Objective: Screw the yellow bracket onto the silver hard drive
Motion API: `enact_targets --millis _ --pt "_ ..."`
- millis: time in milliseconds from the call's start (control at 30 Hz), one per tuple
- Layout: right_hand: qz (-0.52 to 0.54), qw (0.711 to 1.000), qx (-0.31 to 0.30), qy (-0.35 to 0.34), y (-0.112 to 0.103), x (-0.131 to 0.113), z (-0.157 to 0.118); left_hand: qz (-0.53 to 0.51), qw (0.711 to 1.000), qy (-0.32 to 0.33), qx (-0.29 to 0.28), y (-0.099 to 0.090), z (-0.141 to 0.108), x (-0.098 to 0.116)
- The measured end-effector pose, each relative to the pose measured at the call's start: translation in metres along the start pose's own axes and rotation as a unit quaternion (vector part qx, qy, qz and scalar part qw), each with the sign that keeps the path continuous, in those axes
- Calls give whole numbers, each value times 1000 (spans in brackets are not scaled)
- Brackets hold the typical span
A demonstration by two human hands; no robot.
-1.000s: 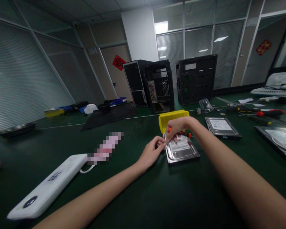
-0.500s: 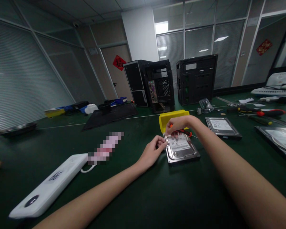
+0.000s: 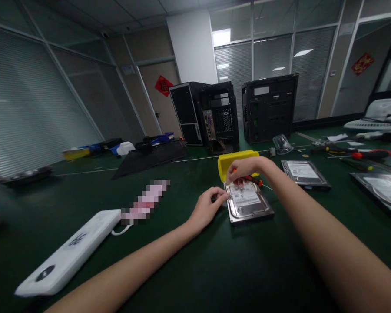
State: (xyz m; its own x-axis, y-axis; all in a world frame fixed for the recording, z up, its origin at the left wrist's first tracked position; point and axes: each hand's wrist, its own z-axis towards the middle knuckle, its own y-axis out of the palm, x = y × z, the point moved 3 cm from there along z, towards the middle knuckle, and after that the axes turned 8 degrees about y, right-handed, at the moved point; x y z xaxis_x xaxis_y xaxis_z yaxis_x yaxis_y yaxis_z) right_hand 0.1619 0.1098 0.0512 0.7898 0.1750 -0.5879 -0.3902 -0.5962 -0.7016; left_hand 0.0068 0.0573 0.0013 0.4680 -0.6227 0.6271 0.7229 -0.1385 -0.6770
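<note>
Your right hand (image 3: 243,168) has edged away from your left hand (image 3: 209,205), parting them along the hard drive (image 3: 248,203); I can't tell whether either grip pinches anything.

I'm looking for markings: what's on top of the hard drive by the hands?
A white label shows on the hard drive, its print too small to read. The right hand is over the drive's far end, covering whatever lies beneath.

2 red signs (image 3: 164,85) hang beyond a black computer case (image 3: 273,114).
</note>
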Motion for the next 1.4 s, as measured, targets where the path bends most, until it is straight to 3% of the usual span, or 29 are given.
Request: enact_targets --millis 367,733,1100,1400 --pt "2 1000 -9 -1 2 -3 -2 11 1000 -6 14 -1 1 -3" --pt "19 1000 -12 -6 1 -6 -2 -20 998 -52 20 0 2 2" --pt "28 999 -18 -17 2 -9 -5 -1 1000 -28 -8 1 2 -6" --pt "25 997 37 -66 -6 -15 -10 3 1000 -25 -4 4 3 -14"
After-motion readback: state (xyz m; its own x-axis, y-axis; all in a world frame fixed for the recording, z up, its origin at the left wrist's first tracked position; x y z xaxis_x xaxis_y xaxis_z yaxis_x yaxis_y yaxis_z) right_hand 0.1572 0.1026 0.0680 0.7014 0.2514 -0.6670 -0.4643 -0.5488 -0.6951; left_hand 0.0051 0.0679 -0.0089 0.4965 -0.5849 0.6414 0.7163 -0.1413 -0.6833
